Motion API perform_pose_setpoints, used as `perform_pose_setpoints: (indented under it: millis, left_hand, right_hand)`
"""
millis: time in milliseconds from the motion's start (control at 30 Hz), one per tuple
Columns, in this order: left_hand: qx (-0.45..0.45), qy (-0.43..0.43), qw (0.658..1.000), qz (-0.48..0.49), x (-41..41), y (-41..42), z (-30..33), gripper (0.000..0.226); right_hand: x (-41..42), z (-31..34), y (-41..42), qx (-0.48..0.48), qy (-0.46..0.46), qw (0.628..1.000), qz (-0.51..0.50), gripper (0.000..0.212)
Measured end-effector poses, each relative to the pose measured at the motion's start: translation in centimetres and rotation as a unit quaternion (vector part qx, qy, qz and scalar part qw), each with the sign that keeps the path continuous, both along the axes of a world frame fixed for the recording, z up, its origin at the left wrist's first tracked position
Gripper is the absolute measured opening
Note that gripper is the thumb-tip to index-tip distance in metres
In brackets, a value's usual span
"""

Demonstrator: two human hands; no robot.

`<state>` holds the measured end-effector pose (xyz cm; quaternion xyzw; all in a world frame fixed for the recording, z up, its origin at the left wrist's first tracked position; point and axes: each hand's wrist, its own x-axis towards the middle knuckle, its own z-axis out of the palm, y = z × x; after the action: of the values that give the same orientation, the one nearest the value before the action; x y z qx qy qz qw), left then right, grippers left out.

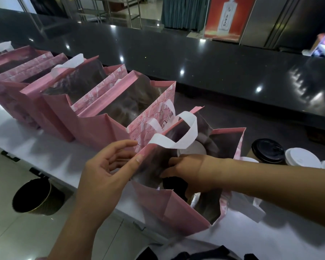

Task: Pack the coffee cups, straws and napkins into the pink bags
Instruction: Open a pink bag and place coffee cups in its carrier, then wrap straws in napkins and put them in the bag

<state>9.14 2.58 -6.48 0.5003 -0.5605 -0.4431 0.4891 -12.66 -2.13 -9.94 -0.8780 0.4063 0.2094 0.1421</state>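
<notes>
The left hand pinches the near rim of the nearest pink bag, a matte paper bag with a silvery lining and a flat white handle, standing on the glossy white surface. The right hand reaches inside, fingers curled on a dark-lidded cup beside a white-lidded one. More lidded cups stand just right of the bag.

I found the scene dim overall, lit by ceiling spots that showed as bright pinpoint glare on the dark polished counter. The white table took soft shadows beneath the pink bags. I noted strong wide-angle bending toward the frame edges. Bag interiors read murky and grainy, and the red poster behind was soft.
</notes>
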Motion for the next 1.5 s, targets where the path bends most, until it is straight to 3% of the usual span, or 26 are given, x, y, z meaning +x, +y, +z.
perform_pose_setpoints:
  millis: [500, 933, 1100, 1200, 1400, 1500]
  left_hand:
    - [0.042, 0.034, 0.998, -0.029, -0.7, -0.6, -0.4, 0.021]
    - [0.048, 0.031, 0.996, -0.072, 0.4, -1.3, -0.4, 0.034]
    - [0.042, 0.031, 0.995, -0.087, 0.7, -1.7, -0.5, 0.020]
    - [0.035, 0.016, 0.994, -0.103, 1.1, -2.2, -0.5, 0.013]
    - [-0.042, -0.073, 0.985, -0.152, 1.3, -2.6, 0.9, 0.029]
    - [-0.108, -0.130, 0.971, -0.169, 0.6, -2.2, 2.4, 0.036]
  right_hand:
    - [-0.5, 0.1, -0.5, 0.012, -0.009, 0.999, -0.036, 0.073]
    - [0.7, 0.8, -0.1, 0.000, -0.021, 0.999, -0.048, 0.068]
    - [1.2, 2.8, -0.3, 0.039, -0.011, 0.994, -0.098, 0.083]
    - [0.8, 5.7, 0.4, 0.054, -0.020, 0.985, -0.164, 0.075]
    - [-1.1, 9.6, 5.5, -0.058, -0.063, 0.967, -0.240, 0.064]
    - [-2.2, 10.3, 9.7, -0.136, -0.135, 0.929, -0.315, 0.061]
